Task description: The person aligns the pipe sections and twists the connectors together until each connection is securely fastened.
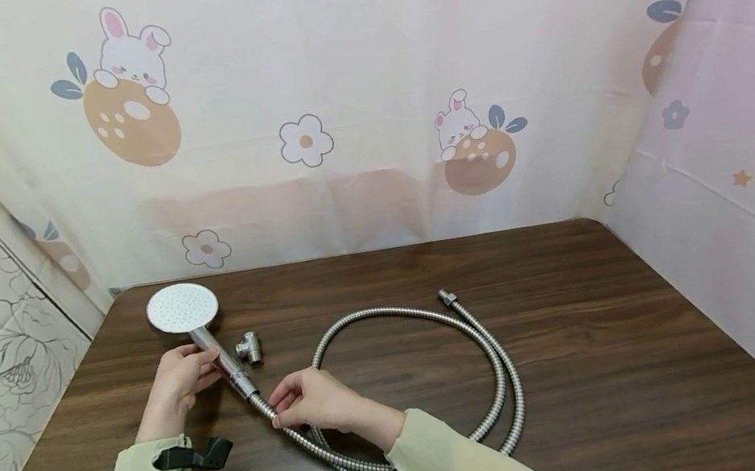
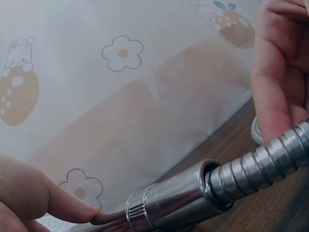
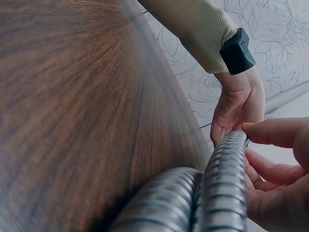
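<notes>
A handheld shower head with a round white face lies at the left of the wooden table, its chrome handle slanting toward the front. My left hand pinches that handle between thumb and fingers. A ribbed metal shower hose runs out of the collar at the handle's lower end and loops across the table's middle. Just below the collar, my right hand pinches the hose between thumb and fingers; the right wrist view shows this grip on the ribbed hose close up.
A small chrome T-shaped fitting lies just right of the shower handle. The hose's free end has a metal connector and points to the back. A printed curtain hangs along the table's back edge.
</notes>
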Available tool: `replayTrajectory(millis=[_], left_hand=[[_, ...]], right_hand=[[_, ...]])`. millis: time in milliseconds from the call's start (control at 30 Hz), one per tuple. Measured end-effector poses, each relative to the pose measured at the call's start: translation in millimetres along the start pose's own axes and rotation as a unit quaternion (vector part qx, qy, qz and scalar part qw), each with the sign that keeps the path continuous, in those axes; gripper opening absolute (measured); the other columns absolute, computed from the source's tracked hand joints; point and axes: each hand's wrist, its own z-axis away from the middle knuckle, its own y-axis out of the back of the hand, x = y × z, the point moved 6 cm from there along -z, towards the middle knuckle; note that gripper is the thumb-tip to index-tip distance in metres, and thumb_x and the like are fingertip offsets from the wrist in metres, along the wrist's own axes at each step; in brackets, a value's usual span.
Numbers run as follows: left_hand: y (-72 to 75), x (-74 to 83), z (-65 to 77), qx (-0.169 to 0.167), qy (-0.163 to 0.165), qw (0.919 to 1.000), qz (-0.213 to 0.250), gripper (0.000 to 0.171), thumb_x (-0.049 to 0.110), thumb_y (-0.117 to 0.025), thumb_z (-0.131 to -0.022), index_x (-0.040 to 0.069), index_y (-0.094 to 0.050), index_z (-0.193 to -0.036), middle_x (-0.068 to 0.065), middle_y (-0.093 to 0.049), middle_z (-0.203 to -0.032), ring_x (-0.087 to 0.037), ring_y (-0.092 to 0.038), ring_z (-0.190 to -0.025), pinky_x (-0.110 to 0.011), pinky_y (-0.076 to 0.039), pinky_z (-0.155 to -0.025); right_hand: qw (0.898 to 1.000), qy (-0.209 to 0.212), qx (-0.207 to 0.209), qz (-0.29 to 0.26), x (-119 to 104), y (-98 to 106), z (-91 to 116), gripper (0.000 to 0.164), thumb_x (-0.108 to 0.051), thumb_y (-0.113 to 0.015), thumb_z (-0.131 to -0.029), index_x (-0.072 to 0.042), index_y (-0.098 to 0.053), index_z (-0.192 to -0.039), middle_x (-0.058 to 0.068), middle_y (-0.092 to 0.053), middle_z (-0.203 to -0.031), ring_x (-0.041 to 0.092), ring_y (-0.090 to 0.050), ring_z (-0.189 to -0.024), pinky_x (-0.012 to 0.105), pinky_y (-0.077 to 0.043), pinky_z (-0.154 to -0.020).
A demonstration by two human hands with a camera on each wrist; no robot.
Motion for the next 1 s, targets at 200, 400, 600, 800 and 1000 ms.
replayTrajectory(millis=[200, 400, 600, 800, 1000], left_hand=[[0.0, -1.4, 1.1, 0.004, 0.005, 1.0000, -0.007, 0.061, 0.003, -0.048, -0.089, -0.021, -0.013, -0.134, 0.006, -0.055, -0.072, 0.000, -0.057, -0.063, -0.019, -0.053, -0.062], [-0.2, -2.2, 1.2, 0.005, 0.000, 1.0000, -0.006, 0.060, 0.003, -0.048, -0.089, -0.022, -0.014, -0.132, 0.006, -0.055, -0.072, 0.000, -0.057, -0.063, -0.019, -0.053, -0.062], [0.8, -5.9, 0.6, 0.007, 0.012, 0.9999, -0.007, 0.061, 0.003, -0.048, -0.089, -0.021, -0.014, -0.133, 0.006, -0.055, -0.072, 0.000, -0.057, -0.064, -0.019, -0.053, -0.064], [0.8, -6.9, 0.5, 0.006, 0.018, 0.9994, -0.029, 0.057, 0.002, -0.047, -0.089, -0.022, -0.017, -0.131, 0.001, -0.054, -0.077, -0.002, -0.056, -0.065, -0.022, -0.053, -0.065], [2.5, -7.4, 0.7, 0.008, 0.027, 0.9982, -0.053, 0.049, 0.002, -0.048, -0.089, -0.022, -0.027, -0.125, -0.002, -0.053, -0.080, -0.002, -0.055, -0.065, -0.026, -0.054, -0.069]], right_hand=[[1.000, 0.000, 0.001, -0.002, -1.0, -0.3, -0.2, 0.018, -0.003, -0.071, -0.074, -0.002, -0.066, -0.092, -0.001, -0.066, -0.075, 0.001, -0.055, -0.059, 0.017, -0.049, -0.053], [1.000, 0.004, 0.003, -0.007, -0.8, 0.1, -0.1, 0.017, -0.003, -0.072, -0.074, -0.003, -0.065, -0.090, -0.002, -0.065, -0.073, 0.001, -0.056, -0.058, 0.017, -0.049, -0.053], [1.000, 0.009, 0.000, -0.011, 0.9, -1.5, -0.5, 0.017, -0.003, -0.072, -0.074, -0.003, -0.066, -0.091, -0.002, -0.065, -0.073, 0.001, -0.056, -0.058, 0.017, -0.050, -0.054], [1.000, 0.011, 0.006, -0.004, 2.1, -2.1, -0.1, 0.017, -0.003, -0.072, -0.074, -0.004, -0.066, -0.089, -0.001, -0.066, -0.074, 0.000, -0.056, -0.058, 0.017, -0.050, -0.054], [1.000, 0.007, 0.010, 0.002, 2.9, -2.7, -0.2, 0.016, -0.004, -0.073, -0.073, -0.005, -0.067, -0.088, -0.002, -0.066, -0.073, 0.000, -0.057, -0.059, 0.017, -0.050, -0.053]])
